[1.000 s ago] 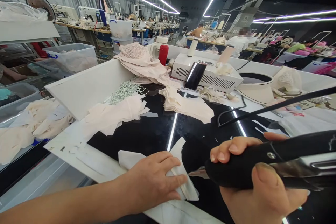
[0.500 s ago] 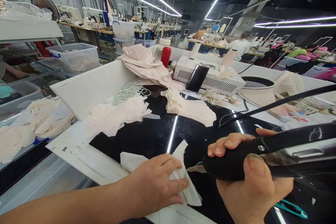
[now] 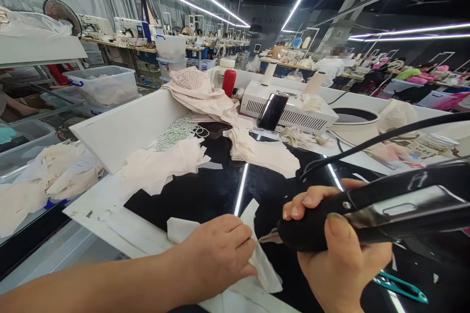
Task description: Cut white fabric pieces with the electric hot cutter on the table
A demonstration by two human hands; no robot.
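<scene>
My left hand (image 3: 223, 249) pinches a pale piece of fabric (image 3: 266, 269) near the front of the black tabletop, fingers pressed together on its edge. White flaps of the piece stick out behind and beside the fingers. My right hand (image 3: 341, 249) is wrapped round a thick black corded handheld tool (image 3: 370, 212) with a silver panel. Its narrow pointed tip (image 3: 270, 237) reaches the fabric beside my left fingertips; whether it touches, I cannot tell. A teal loop-shaped tool (image 3: 400, 286) lies below my right hand, partly covered.
Fabric stacks (image 3: 260, 151) and loose pieces (image 3: 161, 161) lie farther back, near pale green cord loops (image 3: 181, 132). Behind them stand a phone (image 3: 273, 111), a white vented box (image 3: 290, 107) and a red bottle (image 3: 229, 83). A black cable (image 3: 385, 137) crosses the right side.
My left fingers have closed from a looser spread into a pinch on the fabric. The black tool has shifted slightly left, its tip nearer my left fingertips.
</scene>
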